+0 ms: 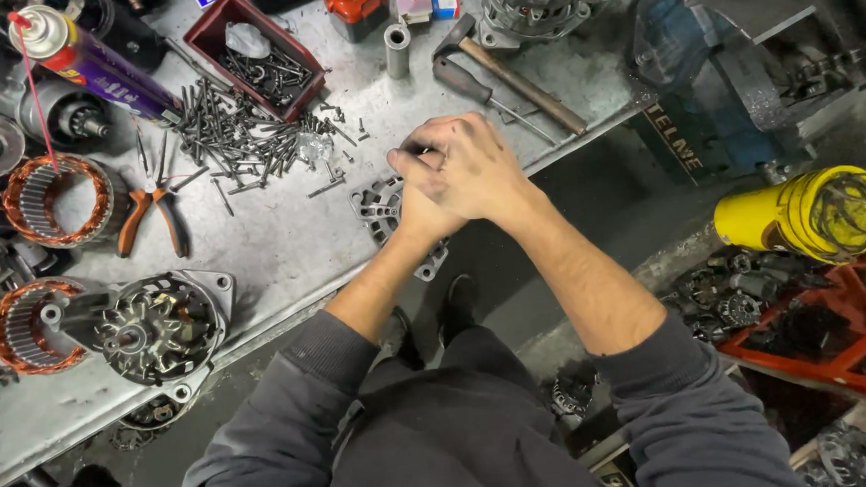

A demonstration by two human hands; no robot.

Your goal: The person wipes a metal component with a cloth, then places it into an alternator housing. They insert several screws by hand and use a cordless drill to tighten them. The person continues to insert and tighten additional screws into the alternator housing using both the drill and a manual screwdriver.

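At the near edge of the metal workbench [287,250], the right hand [464,164] lies over the left hand [420,215], its fingers curled shut around something I cannot make out; the left hand's fingers are hidden beneath it, so their state cannot be told. Both hands hover directly above a grey alternator end plate [381,209], which rests at the bench's near edge and juts slightly over it. A heap of dark bolts [234,135] lies just beyond, orange-handled pliers [154,212] farther left, a hammer [508,70] toward the far edge.
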